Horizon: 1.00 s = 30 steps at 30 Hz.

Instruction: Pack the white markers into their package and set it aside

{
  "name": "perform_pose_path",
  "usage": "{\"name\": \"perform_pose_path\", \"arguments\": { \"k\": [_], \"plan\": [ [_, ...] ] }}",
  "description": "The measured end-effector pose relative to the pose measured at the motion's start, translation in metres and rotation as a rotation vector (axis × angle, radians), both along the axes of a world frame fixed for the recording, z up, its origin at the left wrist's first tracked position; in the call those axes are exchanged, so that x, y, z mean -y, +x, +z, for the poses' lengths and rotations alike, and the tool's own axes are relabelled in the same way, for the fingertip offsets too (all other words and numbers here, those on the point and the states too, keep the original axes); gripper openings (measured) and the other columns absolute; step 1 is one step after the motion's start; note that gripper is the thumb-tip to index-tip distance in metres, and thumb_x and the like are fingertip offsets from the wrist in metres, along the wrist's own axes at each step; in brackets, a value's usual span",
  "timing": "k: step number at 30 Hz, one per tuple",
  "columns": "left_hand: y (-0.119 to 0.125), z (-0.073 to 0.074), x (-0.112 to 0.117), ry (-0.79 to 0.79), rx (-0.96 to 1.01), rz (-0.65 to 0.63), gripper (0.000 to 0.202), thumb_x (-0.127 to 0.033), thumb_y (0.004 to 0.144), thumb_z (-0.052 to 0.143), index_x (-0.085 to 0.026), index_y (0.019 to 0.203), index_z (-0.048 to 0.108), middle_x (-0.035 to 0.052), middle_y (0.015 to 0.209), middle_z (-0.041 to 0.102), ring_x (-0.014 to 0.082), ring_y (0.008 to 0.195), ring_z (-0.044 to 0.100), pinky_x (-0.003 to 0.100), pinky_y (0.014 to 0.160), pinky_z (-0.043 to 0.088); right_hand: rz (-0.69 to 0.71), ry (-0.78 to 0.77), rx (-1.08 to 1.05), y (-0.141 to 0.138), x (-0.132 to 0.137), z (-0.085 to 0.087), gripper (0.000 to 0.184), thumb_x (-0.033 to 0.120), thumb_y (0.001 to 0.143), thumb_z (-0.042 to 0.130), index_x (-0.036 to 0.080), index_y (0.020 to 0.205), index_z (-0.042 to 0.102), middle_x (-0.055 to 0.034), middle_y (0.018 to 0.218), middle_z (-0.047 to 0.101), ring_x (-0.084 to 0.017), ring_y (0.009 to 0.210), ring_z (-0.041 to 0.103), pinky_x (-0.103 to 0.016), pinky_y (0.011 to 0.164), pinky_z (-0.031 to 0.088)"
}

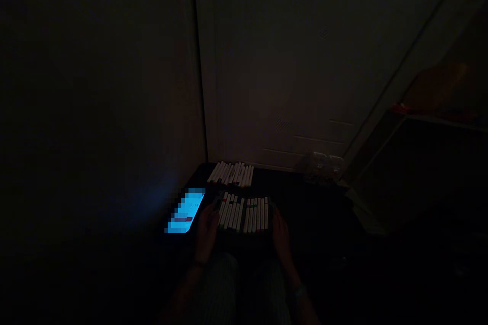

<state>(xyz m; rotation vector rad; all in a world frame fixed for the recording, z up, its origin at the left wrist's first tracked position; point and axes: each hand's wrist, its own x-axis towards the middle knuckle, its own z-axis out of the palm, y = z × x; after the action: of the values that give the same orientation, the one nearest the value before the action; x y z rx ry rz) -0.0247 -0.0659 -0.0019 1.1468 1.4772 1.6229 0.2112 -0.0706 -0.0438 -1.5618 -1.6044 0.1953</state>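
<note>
Between the two hands, on a dark surface (305, 203), lies a row of markers (244, 213).

Visibility: poor. The room is nearly unlit and most of the frame is black. The edges of the surface cannot be traced. Both forearms are cut off at the lower frame edge. Finger positions are hard to make out on either hand.

Left hand (208, 228): set against the left end of the row, fingers reaching to the outermost marker. Whether it grips one or merely touches cannot be told.

Right hand (281, 236): lying along the right end of the row, fingertips at or against the last marker. How far it is spread or closed cannot be told.

Markers: pale barrels, laid side by side and parallel, pointing away from the person. A few show red or green marks. A narrow gap divides the row near its middle.

Beyond the hands, well apart from the fingertips, lie the far markers (231, 173), a second row of the same kind. Just left of the left hand lies a phone (186, 212), its screen glowing blue, its content blurred. Beyond the right hand, farther off, stands a faint clear container (324, 162); its contents are unreadable.
</note>
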Motion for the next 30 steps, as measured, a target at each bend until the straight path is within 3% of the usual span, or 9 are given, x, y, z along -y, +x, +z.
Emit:
{"name": "perform_pose_path", "arguments": {
  "k": [3, 7, 10, 14, 20, 27, 30],
  "plan": [
    [0.007, 0.005, 0.001, -0.005, 0.043, -0.022, 0.045, -0.038, 0.077, 0.053, -0.020, 0.118, 0.044, 0.0096, 0.125, 0.048, 0.0231, 0.114, 0.047, 0.041, 0.097, 0.038, 0.069, -0.027, -0.195, -0.010, 0.006, 0.011, 0.049, 0.036, 0.091, 0.017, 0.020, 0.138, 0.019, -0.0066, 0.133, 0.040, -0.017, 0.117, 0.044, -0.033, 0.088, 0.042],
    [0.018, 0.001, 0.002, -0.005, 0.130, -0.057, 0.056, -0.035, 0.076, 0.056, -0.023, 0.126, 0.033, 0.0109, 0.127, 0.047, 0.0224, 0.114, 0.048, 0.041, 0.095, 0.041, 0.145, -0.081, -0.420, -0.028, 0.012, 0.025, 0.062, 0.040, 0.089, 0.029, 0.019, 0.140, -0.001, -0.0094, 0.132, 0.042, -0.017, 0.112, 0.049, -0.031, 0.084, 0.045],
    [0.027, -0.005, 0.001, -0.011, 0.238, 0.002, 0.059, -0.035, 0.077, 0.055, -0.024, 0.129, 0.029, 0.0110, 0.128, 0.047, 0.0220, 0.115, 0.047, 0.041, 0.095, 0.040, 0.064, -0.074, -0.501, -0.040, 0.014, 0.032, 0.064, 0.044, 0.087, 0.033, 0.020, 0.140, 0.007, -0.0095, 0.136, 0.035, -0.019, 0.118, 0.043, -0.032, 0.089, 0.042],
    [0.041, -0.010, -0.002, 0.002, 0.274, -0.054, 0.047, -0.037, 0.077, 0.055, -0.020, 0.121, 0.045, 0.0077, 0.130, 0.047, 0.0228, 0.119, 0.042, 0.038, 0.101, 0.034, 0.008, -0.053, -0.631, -0.050, 0.015, 0.040, 0.058, 0.046, 0.087, 0.031, 0.019, 0.137, 0.022, -0.0087, 0.133, 0.040, -0.019, 0.118, 0.043, -0.031, 0.092, 0.038],
    [0.059, -0.008, -0.008, 0.066, 0.185, -0.006, 0.046, -0.036, 0.081, 0.049, -0.020, 0.124, 0.046, 0.0049, 0.134, 0.042, 0.0210, 0.124, 0.035, 0.035, 0.107, 0.024, -0.052, -0.023, -0.667, -0.059, 0.013, 0.049, 0.055, 0.046, 0.088, 0.029, 0.018, 0.135, 0.028, -0.0104, 0.127, 0.048, -0.019, 0.110, 0.051, -0.030, 0.086, 0.041],
    [0.064, 0.001, -0.004, 0.107, 0.042, -0.041, 0.045, -0.038, 0.083, 0.044, -0.019, 0.125, 0.044, 0.0052, 0.131, 0.045, 0.0204, 0.122, 0.038, 0.035, 0.105, 0.027, -0.055, -0.056, -0.625, -0.057, 0.012, 0.050, 0.056, 0.045, 0.087, 0.029, 0.013, 0.132, 0.033, -0.0145, 0.115, 0.057, -0.020, 0.096, 0.059, -0.029, 0.076, 0.045],
    [0.065, 0.002, -0.002, 0.086, 0.021, -0.064, 0.046, -0.039, 0.083, 0.044, -0.020, 0.125, 0.044, 0.0053, 0.130, 0.046, 0.0208, 0.122, 0.039, 0.036, 0.104, 0.028, -0.050, -0.065, -0.616, -0.058, 0.012, 0.051, 0.053, 0.046, 0.088, 0.028, 0.015, 0.130, 0.037, -0.0133, 0.119, 0.054, -0.020, 0.101, 0.057, -0.030, 0.079, 0.044]
  ]
}}
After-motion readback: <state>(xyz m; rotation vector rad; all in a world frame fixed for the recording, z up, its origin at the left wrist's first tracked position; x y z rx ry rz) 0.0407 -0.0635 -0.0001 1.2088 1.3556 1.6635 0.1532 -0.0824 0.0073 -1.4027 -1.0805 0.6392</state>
